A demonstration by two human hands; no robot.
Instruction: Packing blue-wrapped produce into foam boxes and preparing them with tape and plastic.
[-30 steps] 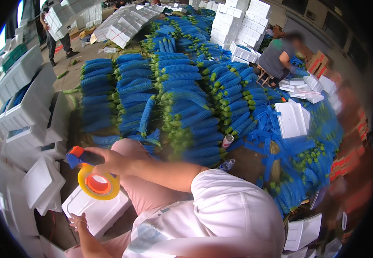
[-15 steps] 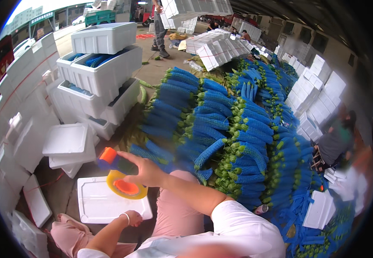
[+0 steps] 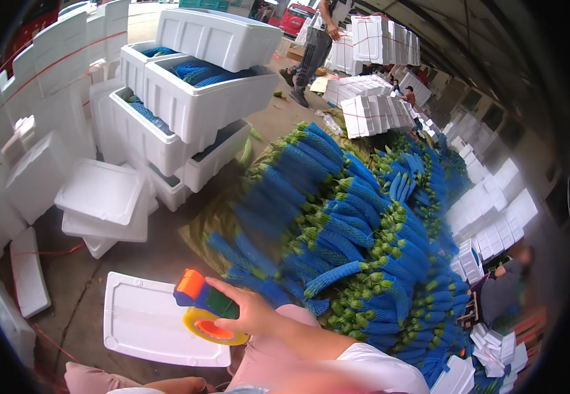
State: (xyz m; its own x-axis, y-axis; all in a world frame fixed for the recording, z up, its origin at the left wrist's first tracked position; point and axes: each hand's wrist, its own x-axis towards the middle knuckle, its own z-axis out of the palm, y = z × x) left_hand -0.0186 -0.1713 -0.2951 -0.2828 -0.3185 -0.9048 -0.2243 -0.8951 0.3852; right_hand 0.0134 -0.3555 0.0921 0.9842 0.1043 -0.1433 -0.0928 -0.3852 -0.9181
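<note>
My right hand (image 3: 259, 316) grips a tape dispenser (image 3: 218, 303) with an orange end, a blue and dark green body and a wide yellow roll on an orange hub. It is held over the right part of a white foam lid (image 3: 147, 322), which lies flat and low in front of me. Whether a box is under that lid cannot be seen. At the lower edge, only part of my left forearm (image 3: 170, 385) shows; the fingers of that hand are hidden. My pink-clad knee is beneath the right wrist.
Stacked white foam boxes (image 3: 199, 98), some holding blue-netted vegetables, stand at the far left beside loose lids (image 3: 101, 190). Rows of green vegetables in blue net sleeves (image 3: 344, 230) cover the ground to the right. A person (image 3: 314, 52) stands by bundled boxes; another (image 3: 498, 295) sits at the right.
The view has shifted and turned. My right hand, still holding the tape dispenser, is lower in the picture. My left hand has dropped toward the lower edge, out of clear sight.
</note>
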